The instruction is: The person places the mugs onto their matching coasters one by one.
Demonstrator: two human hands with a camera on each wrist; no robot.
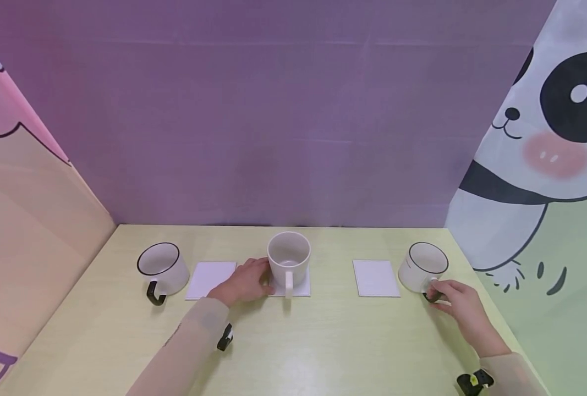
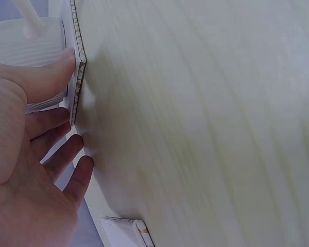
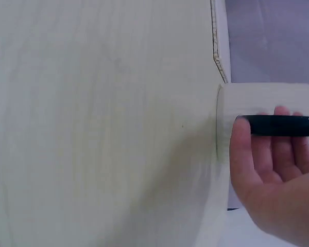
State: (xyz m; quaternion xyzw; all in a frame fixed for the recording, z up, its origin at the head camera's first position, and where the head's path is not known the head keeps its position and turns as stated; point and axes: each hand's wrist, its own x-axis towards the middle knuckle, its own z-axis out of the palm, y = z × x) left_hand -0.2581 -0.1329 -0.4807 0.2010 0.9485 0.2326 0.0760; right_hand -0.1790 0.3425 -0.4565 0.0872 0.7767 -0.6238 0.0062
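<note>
The table [image 1: 293, 352] was a pale wood-grain top, with three mugs and three white coasters in a row near its far edge.

The middle mug [image 1: 289, 258] stood upright on the middle coaster [image 1: 300, 288], handle toward the person. The left hand [image 1: 246, 281] lay beside it; its thumb pressed the mug's wall and the other fingers lay loose and nearly straight, curled round nothing. The left wrist view showed the same.

The right mug [image 1: 423, 267], white with a dark rim, stood on the bare table just right of the right coaster [image 1: 375, 278]. The right hand [image 1: 459, 308] had its fingertips curled onto the black handle [image 3: 280, 125], pinching it.

The left mug [image 1: 162, 267] stood untouched, just left of the left coaster [image 1: 211, 279].

Handling judgement: the mugs appeared to be glazed ceramic or enamel: rigid, moderately heavy for their size, smooth and likely slippery on the wall, and liable to chip if knocked. All looked empty, so spilling was not a concern. The handle offered the secure grip; a full wrap round the body was the alternative. The coasters appeared thin, light and stiff, and could slide if a mug were dragged across them.
</note>
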